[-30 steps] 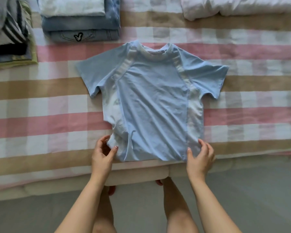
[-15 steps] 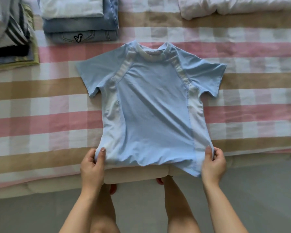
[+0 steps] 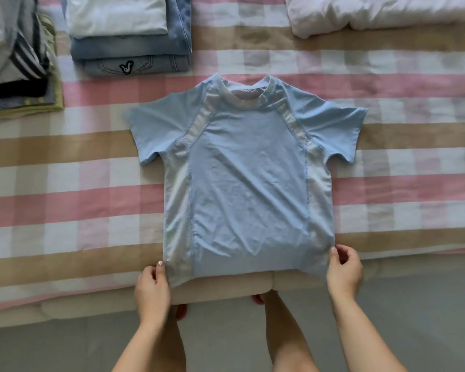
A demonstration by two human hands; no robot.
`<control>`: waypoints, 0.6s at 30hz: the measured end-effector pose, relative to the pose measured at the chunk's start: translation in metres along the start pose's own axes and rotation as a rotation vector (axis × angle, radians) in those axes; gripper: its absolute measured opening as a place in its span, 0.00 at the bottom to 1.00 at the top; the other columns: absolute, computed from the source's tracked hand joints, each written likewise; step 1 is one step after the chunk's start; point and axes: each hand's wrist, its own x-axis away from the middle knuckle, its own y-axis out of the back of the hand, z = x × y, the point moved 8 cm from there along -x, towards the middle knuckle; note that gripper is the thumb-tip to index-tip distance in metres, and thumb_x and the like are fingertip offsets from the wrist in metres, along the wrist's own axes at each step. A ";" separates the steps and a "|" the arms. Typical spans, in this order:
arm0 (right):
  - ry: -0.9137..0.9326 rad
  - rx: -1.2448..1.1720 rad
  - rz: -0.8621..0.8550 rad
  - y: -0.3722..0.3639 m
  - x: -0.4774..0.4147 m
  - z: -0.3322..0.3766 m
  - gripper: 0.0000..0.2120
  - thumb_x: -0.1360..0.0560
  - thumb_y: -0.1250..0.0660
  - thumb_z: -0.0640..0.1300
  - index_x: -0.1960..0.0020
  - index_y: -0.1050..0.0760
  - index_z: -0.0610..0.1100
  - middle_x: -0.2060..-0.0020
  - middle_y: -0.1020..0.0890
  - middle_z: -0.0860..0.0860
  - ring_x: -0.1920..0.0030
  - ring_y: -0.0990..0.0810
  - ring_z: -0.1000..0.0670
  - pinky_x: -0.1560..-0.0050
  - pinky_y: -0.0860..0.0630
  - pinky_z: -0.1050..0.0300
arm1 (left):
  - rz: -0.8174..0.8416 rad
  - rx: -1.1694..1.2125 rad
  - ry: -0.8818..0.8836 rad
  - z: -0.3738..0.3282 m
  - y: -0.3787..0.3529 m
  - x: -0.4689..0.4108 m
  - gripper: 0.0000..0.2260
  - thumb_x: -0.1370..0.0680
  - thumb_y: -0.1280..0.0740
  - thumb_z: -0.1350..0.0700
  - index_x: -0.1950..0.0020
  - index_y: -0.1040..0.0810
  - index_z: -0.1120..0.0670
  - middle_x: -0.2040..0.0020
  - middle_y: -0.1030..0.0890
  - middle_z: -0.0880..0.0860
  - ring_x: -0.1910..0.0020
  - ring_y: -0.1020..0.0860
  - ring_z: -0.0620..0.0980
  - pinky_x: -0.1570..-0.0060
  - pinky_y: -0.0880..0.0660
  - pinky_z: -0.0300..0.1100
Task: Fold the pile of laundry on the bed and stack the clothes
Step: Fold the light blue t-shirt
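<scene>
A light blue short-sleeved T-shirt (image 3: 247,183) with white side panels lies flat and spread out on the striped bed cover (image 3: 65,205), neck away from me. Its hem hangs slightly over the bed's near edge. My left hand (image 3: 152,285) pinches the hem's left corner. My right hand (image 3: 344,269) pinches the hem's right corner. A stack of folded jeans with a white top (image 3: 126,36) sits at the back left. Another stack of folded striped and dark clothes (image 3: 16,63) is at the far left.
A white duvet or pillow (image 3: 381,14) lies along the back right of the bed. The grey floor (image 3: 414,331) is below the bed's edge, where my legs stand.
The bunched lower part of the T-shirt was pulled down towards me and smoothed flat. Both hands moved outward and down to the hem corners.
</scene>
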 end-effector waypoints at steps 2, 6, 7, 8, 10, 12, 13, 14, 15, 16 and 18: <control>0.036 -0.026 -0.022 0.002 -0.004 0.015 0.07 0.24 0.36 0.39 0.47 0.25 0.38 0.51 0.21 0.40 0.52 0.23 0.41 0.52 0.30 0.53 | -0.085 0.017 -0.049 -0.015 0.007 -0.003 0.11 0.20 0.41 0.58 0.60 0.30 0.62 0.60 0.26 0.60 0.59 0.30 0.57 0.59 0.37 0.47; 0.197 -0.103 -0.027 0.003 -0.014 0.069 0.07 0.24 0.37 0.38 0.47 0.25 0.39 0.52 0.23 0.45 0.54 0.26 0.49 0.55 0.32 0.59 | 0.017 0.144 -0.270 -0.086 -0.006 0.001 0.07 0.21 0.40 0.59 0.58 0.28 0.55 0.62 0.26 0.53 0.61 0.28 0.54 0.60 0.32 0.46; 0.223 -0.125 -0.022 0.003 -0.017 0.083 0.06 0.23 0.38 0.39 0.48 0.25 0.40 0.53 0.23 0.47 0.54 0.26 0.50 0.56 0.32 0.60 | 0.067 0.181 -0.315 -0.109 -0.013 0.002 0.08 0.20 0.40 0.58 0.59 0.28 0.52 0.63 0.25 0.52 0.61 0.27 0.53 0.61 0.31 0.45; 0.240 -0.145 -0.020 0.002 -0.020 0.096 0.05 0.23 0.38 0.39 0.48 0.25 0.41 0.54 0.22 0.48 0.54 0.26 0.51 0.57 0.33 0.62 | 0.103 0.213 -0.346 -0.130 -0.020 0.004 0.08 0.20 0.40 0.57 0.59 0.28 0.49 0.63 0.24 0.51 0.62 0.26 0.51 0.61 0.30 0.44; 0.249 -0.180 -0.015 -0.001 -0.032 0.118 0.05 0.23 0.38 0.40 0.49 0.25 0.43 0.54 0.22 0.50 0.54 0.25 0.52 0.57 0.32 0.63 | 0.143 0.273 -0.396 -0.170 -0.037 0.006 0.09 0.20 0.40 0.58 0.59 0.27 0.47 0.62 0.22 0.49 0.61 0.24 0.48 0.59 0.27 0.43; 0.240 -0.193 -0.003 -0.005 -0.049 0.134 0.05 0.23 0.38 0.40 0.48 0.25 0.43 0.52 0.22 0.48 0.53 0.25 0.52 0.56 0.31 0.65 | 0.171 0.319 -0.439 -0.204 -0.057 0.006 0.09 0.21 0.40 0.59 0.59 0.27 0.47 0.62 0.22 0.48 0.61 0.23 0.46 0.59 0.26 0.44; 0.233 -0.198 -0.001 -0.006 -0.058 0.139 0.06 0.23 0.38 0.40 0.47 0.25 0.43 0.50 0.22 0.47 0.52 0.25 0.51 0.54 0.29 0.63 | 0.189 0.321 -0.460 -0.221 -0.069 0.006 0.09 0.21 0.39 0.59 0.59 0.27 0.47 0.62 0.22 0.47 0.62 0.23 0.47 0.59 0.26 0.45; 0.220 -0.204 -0.010 -0.007 -0.070 0.144 0.06 0.23 0.38 0.40 0.47 0.25 0.43 0.49 0.23 0.46 0.51 0.24 0.49 0.52 0.27 0.59 | 0.209 0.317 -0.479 -0.239 -0.085 0.006 0.09 0.21 0.39 0.59 0.59 0.27 0.47 0.63 0.22 0.47 0.63 0.23 0.47 0.60 0.26 0.47; 0.197 -0.201 -0.023 -0.008 -0.082 0.147 0.07 0.23 0.37 0.41 0.46 0.25 0.42 0.48 0.23 0.44 0.50 0.24 0.47 0.49 0.25 0.54 | 0.233 0.310 -0.494 -0.254 -0.101 0.006 0.09 0.21 0.39 0.58 0.60 0.27 0.47 0.63 0.22 0.46 0.63 0.23 0.47 0.60 0.26 0.47; 0.168 -0.187 -0.038 -0.008 -0.092 0.148 0.07 0.24 0.37 0.41 0.46 0.25 0.42 0.48 0.23 0.43 0.48 0.24 0.45 0.47 0.25 0.50 | 0.262 0.299 -0.510 -0.269 -0.116 0.006 0.09 0.21 0.39 0.58 0.60 0.27 0.48 0.63 0.22 0.46 0.63 0.23 0.46 0.59 0.26 0.47; 0.126 -0.142 -0.045 -0.011 -0.116 0.150 0.09 0.24 0.35 0.42 0.45 0.25 0.41 0.47 0.22 0.42 0.47 0.24 0.43 0.44 0.26 0.45 | 0.329 0.265 -0.547 -0.300 -0.152 0.007 0.08 0.21 0.39 0.58 0.59 0.26 0.51 0.63 0.21 0.49 0.62 0.23 0.47 0.58 0.26 0.50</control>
